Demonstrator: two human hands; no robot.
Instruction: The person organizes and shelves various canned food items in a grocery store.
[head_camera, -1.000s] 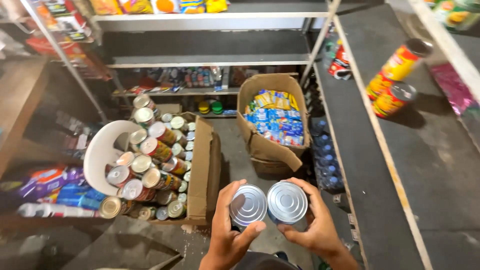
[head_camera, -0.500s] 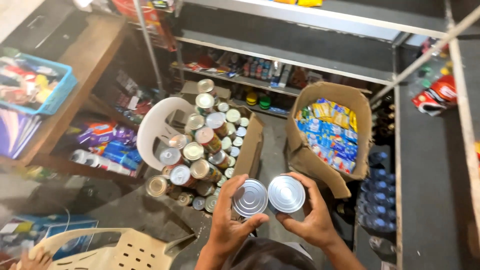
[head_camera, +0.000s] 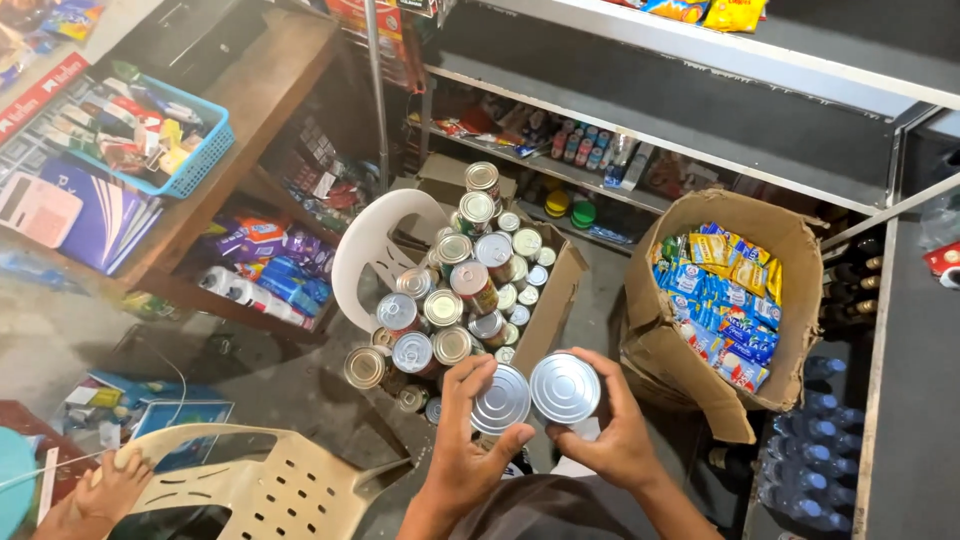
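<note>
- The left hand (head_camera: 468, 440) is curling its fingers around a tin (head_camera: 500, 399), thumb pressing against the rim, with the shiny lid facing up.
- The right hand (head_camera: 612, 425) is gripping a second tin (head_camera: 565, 387) the same way, fingers wrapped round its side; the two tins are touching side by side, held low in front of the body above the floor.
- Just beyond the hands, an open carton (head_camera: 553, 300) is holding many more tins (head_camera: 455, 290), standing upright and stacked in tiers; some are spilling out beside it.
- A white chair (head_camera: 368, 250) is leaning against the carton's left side.
- To the right, a torn cardboard box (head_camera: 790, 260) is standing open, filled with blue and yellow packets (head_camera: 725, 300).
- Bottles (head_camera: 820, 460) with blue caps are sitting beside that box, under the right-hand shelf.
- On the wooden counter at left, a blue basket (head_camera: 200, 165) is holding small mixed packets.
- At the lower left, another person's hand (head_camera: 115, 480) is resting on a beige chair (head_camera: 270, 480).
</note>
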